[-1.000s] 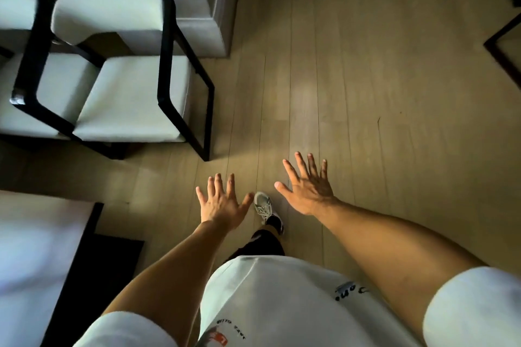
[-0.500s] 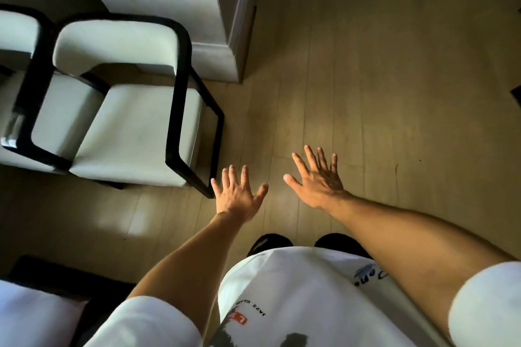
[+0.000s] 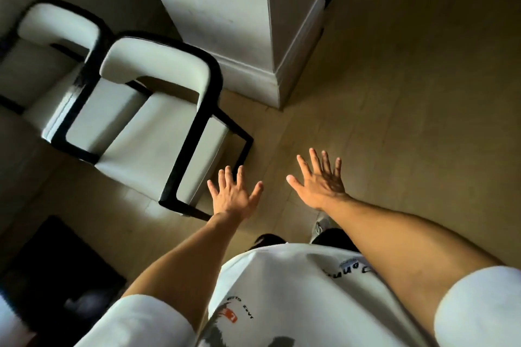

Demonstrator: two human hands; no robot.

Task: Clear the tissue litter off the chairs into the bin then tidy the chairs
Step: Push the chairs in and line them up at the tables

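Two chairs [image 3: 146, 132] sit side by side at far left, seats bare. Left hand [image 3: 234, 197] and right hand [image 3: 321, 183] hover over the floor [image 3: 408, 121], each grip released, fingers spread, grasping nothing.

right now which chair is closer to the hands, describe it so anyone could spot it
Find the white pillar. Two white chairs with black frames stand at its base; take the near chair, right beside the pillar. Its frame corner almost reaches the left hand, unlike the far chair.

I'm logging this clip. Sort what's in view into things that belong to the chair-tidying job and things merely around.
Job:
near chair, seat bare
far chair, seat bare
left hand, open, empty
right hand, open, empty

Merely around:
white pillar
wood floor
dark furniture

No tissue or bin visible.
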